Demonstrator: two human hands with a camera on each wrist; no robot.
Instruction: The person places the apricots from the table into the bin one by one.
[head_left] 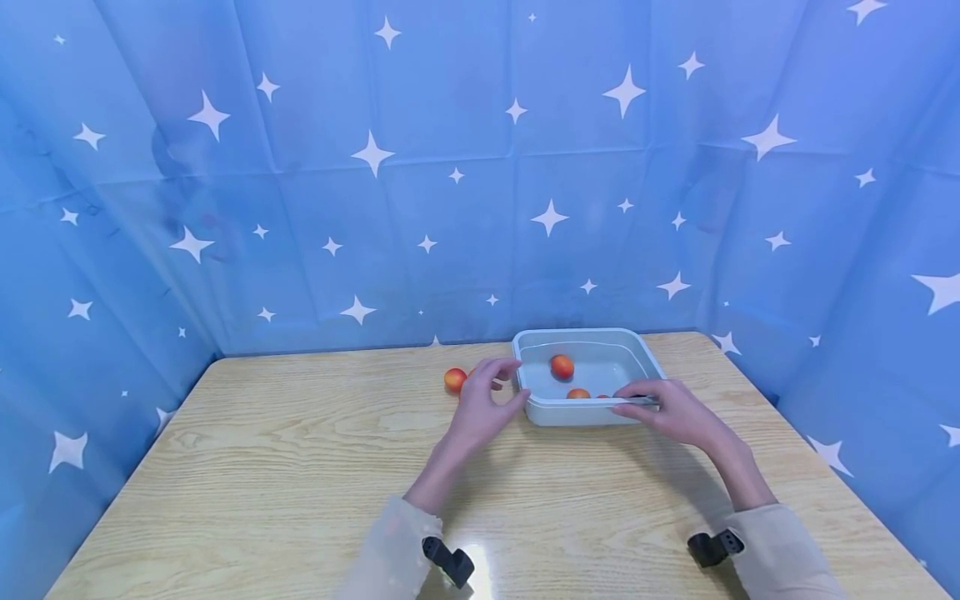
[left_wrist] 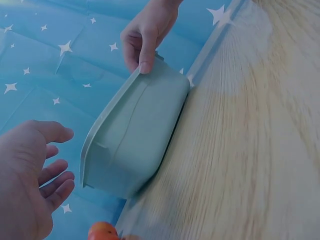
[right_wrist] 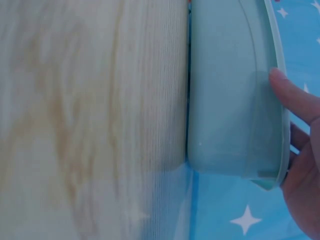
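Note:
A pale blue-green plastic tub [head_left: 581, 414] sits toward the back of the wooden table. Inside it lie several small red-orange fruits, one of them a round fruit [head_left: 562, 367] near the left wall. My right hand [head_left: 678, 410] grips the tub's rim at the near right corner, thumb on the outer wall and fingers over the edge. Beside the tub's left end is my left hand [head_left: 483, 408], its fingers loosely bent and spread with nothing between them. Another red-yellow fruit [head_left: 454, 380] lies on the table just past the left hand, which partly covers more fruit there.
The light wood table [head_left: 300, 467] reaches back to a blue curtain [head_left: 450, 208] with white stars, which also hangs along both sides. The tub stands close to the table's back edge.

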